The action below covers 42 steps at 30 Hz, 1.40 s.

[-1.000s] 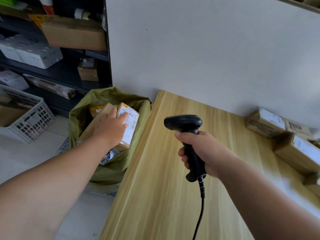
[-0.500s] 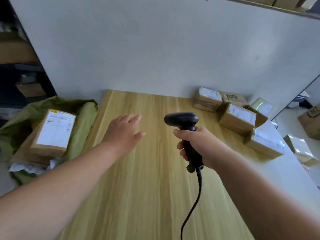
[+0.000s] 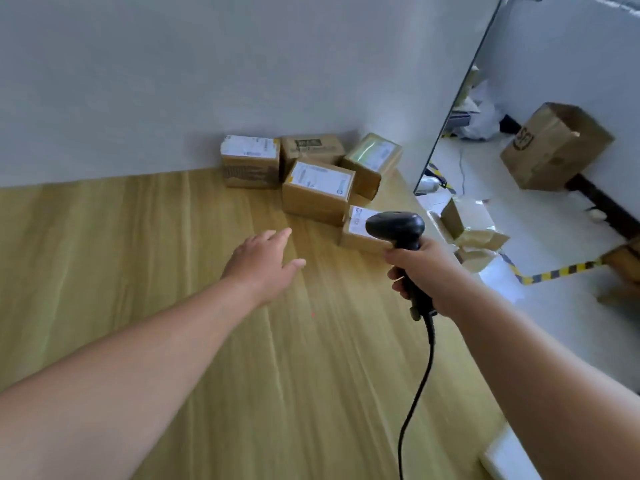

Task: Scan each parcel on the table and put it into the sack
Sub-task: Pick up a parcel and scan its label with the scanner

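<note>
Brown label-topped parcels (image 3: 317, 194) huddle together, left hand (image 3: 261, 268) fingers spread (empty) — right hand (image 3: 426, 275) fingers gripping scanner (image 3: 394, 225).

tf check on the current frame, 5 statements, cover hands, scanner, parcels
1. The right hand grips the scanner by its handle. True.
2. The left hand holds a parcel. False: it holds nothing and reaches with straight fingers over the table.
3. The parcels sit clustered at the table's far right, by the wall. True.
4. The scanner is cordless. False: a black cable hangs from its handle.
5. The scanner's head hides part of the nearest parcel. True.
</note>
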{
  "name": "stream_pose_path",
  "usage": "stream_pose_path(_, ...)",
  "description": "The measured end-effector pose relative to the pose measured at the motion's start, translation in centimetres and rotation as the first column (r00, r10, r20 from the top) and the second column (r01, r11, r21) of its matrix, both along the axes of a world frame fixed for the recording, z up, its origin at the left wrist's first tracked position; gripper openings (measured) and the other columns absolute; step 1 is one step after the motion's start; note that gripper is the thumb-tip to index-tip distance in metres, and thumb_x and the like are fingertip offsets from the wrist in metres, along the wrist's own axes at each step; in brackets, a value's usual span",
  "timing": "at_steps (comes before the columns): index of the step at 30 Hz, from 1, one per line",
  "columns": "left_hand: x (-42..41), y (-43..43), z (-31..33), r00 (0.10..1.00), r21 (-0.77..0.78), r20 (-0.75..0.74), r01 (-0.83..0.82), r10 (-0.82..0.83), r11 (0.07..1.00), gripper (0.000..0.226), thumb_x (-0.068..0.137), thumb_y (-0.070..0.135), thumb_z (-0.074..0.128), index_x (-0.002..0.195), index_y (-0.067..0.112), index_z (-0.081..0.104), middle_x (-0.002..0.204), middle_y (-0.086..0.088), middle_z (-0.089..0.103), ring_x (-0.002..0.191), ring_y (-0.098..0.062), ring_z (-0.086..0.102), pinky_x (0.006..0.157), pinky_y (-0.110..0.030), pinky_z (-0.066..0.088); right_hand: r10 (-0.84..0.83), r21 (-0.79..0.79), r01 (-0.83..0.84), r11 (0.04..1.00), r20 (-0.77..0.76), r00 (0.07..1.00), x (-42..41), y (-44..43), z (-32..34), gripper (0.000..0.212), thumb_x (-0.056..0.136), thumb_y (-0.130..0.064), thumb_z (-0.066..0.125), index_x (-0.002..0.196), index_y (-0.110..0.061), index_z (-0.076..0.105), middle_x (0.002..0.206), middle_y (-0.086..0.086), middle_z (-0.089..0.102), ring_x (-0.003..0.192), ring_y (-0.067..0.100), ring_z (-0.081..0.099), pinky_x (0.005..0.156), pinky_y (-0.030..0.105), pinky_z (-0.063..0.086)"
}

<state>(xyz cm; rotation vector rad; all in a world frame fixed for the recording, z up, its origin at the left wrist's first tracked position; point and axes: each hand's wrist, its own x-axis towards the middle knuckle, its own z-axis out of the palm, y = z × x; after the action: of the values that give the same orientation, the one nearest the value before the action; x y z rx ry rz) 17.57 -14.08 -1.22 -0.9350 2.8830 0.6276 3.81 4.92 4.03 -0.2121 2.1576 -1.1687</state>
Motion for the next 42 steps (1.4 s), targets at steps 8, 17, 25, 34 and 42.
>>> stream_pose_path(8,-10.6,2.5,-1.8,0.985,0.279,0.034,-0.172,0.169,0.945,0.069,0.095,0.052,0.047,0.151,0.018,0.025,0.152,-0.006,0.037,0.136,-0.028,0.040,0.107,-0.039,0.038,-0.122,-0.058,0.118,0.991,-0.082,0.989,-9.7,1.3,-3.7,0.016,0.090,-0.019,0.067,0.105,-0.019,0.061,0.093,0.007,0.063,0.077,0.020,0.060,0.069,0.038,0.054)
stream_pose_path(17,-17.7,1.2,-6.3,0.901,0.749,0.051,-0.320,0.430,0.581,0.066,0.094,0.034,0.056,0.151,0.016,0.027,0.151,-0.004,0.036,0.135,-0.025,0.038,0.113,-0.041,0.031,-0.224,-0.096,0.223,0.970,0.007,0.975,-12.0,-0.5,-9.0,0.012,0.092,-0.025,0.066,0.086,-0.031,0.057,0.077,-0.001,0.054,0.075,0.021,0.054,0.078,0.040,0.051)
stream_pose_path(25,-14.8,2.7,-6.8,0.832,0.840,0.255,-0.443,0.493,0.313,0.081,0.076,0.072,0.059,0.138,0.023,0.039,0.113,-0.007,0.061,0.097,-0.026,0.061,0.076,-0.033,0.049,-0.361,-0.155,0.370,0.916,0.080,0.929,-9.7,0.3,-9.9,0.010,0.093,-0.024,0.066,0.093,-0.027,0.056,0.087,-0.004,0.058,0.072,0.017,0.055,0.089,0.051,0.054)
stream_pose_path(34,-1.7,1.8,-4.6,0.774,0.893,0.416,-0.446,0.477,-0.056,0.024,0.083,0.031,0.071,0.092,0.013,0.060,0.096,-0.008,0.058,0.080,-0.020,0.058,0.066,-0.032,0.050,-0.255,-0.115,0.251,0.961,-0.016,0.967,-0.4,-3.0,-6.9,0.012,0.089,-0.018,0.069,0.096,-0.019,0.060,0.086,0.003,0.068,0.076,0.023,0.064,0.076,0.048,0.057)
stream_pose_path(42,17.2,-5.9,1.7,0.912,0.874,0.238,-0.351,0.333,0.337,0.037,0.079,0.015,0.073,0.113,0.016,0.058,0.090,-0.006,0.075,0.078,-0.021,0.067,0.069,-0.031,0.052,0.106,-0.169,-0.097,0.981,0.041,0.994,15.7,-12.9,-1.2,0.020,0.089,-0.019,0.071,0.106,-0.016,0.060,0.094,0.008,0.074,0.083,0.024,0.072,0.075,0.041,0.060)
